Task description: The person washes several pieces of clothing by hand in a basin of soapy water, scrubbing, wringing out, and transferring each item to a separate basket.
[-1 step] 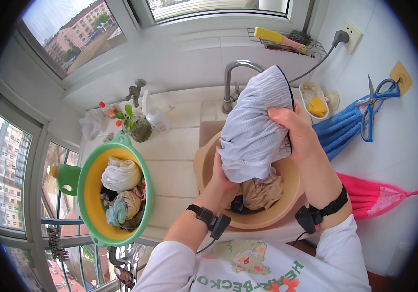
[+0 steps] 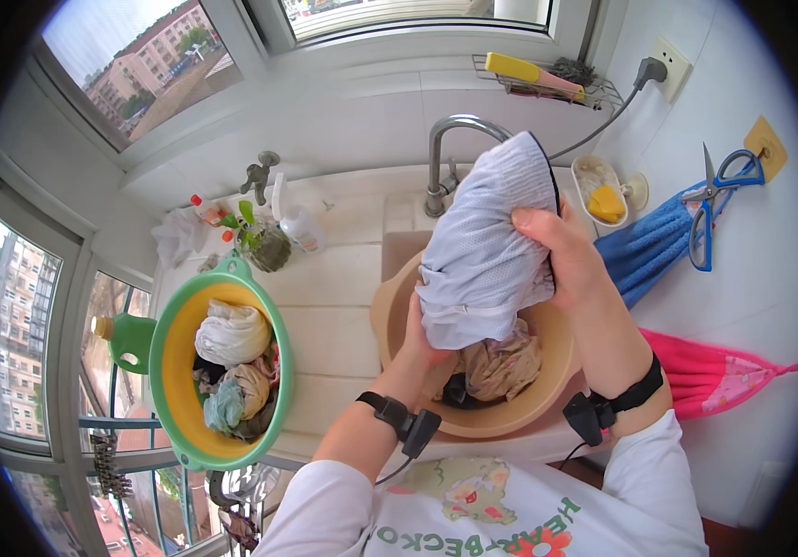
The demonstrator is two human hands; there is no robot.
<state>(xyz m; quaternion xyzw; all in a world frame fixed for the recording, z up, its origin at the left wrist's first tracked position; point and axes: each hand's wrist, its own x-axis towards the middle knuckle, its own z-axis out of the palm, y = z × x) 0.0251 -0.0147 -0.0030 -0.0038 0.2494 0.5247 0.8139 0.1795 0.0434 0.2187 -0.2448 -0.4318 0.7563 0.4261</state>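
While grasping pale-blue cloth [image 2: 487,246] in left hand [image 2: 418,330] and right hand [image 2: 558,249], seemingly midway; perhaps done with bundles [image 2: 232,332] in tub [image 2: 178,376]; with tan cloth [image 2: 508,367] remaining in basin [image 2: 558,348].

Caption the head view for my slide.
Left hand and right hand hold pale grey cloth above a tan basin of laundry.

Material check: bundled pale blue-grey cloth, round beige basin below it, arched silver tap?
Bundled pale blue-grey cloth: matte, probably synthetic mesh; dotted texture, soft folds.
Round beige basin: likely plastic, satin; smooth, evenly coloured walls.
Arched silver tap: apparently chromed metal, polished; bright reflections.
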